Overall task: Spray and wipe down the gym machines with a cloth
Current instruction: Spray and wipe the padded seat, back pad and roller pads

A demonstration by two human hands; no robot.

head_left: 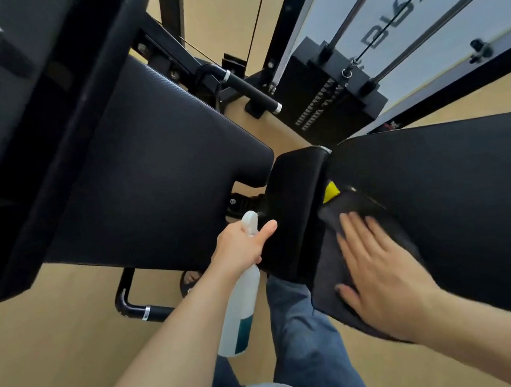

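Note:
My left hand (243, 243) grips the neck of a white spray bottle (240, 308), which hangs down beside my leg with its nozzle up. My right hand (379, 271) lies flat with spread fingers on a dark grey cloth (329, 277), pressing it against the near corner of a black padded bench (457, 203). A small black pad (296, 208) sits between that bench and a larger black seat pad (140, 186) to the left. The hand looks blurred.
A black weight stack (326, 100) with guide rods and a cable stands at the back right. A black handle bar (253, 91) juts out behind the seat pad. A yellow tab (331, 192) shows beside the cloth. A bent floor tube (133, 304) lies on the tan floor.

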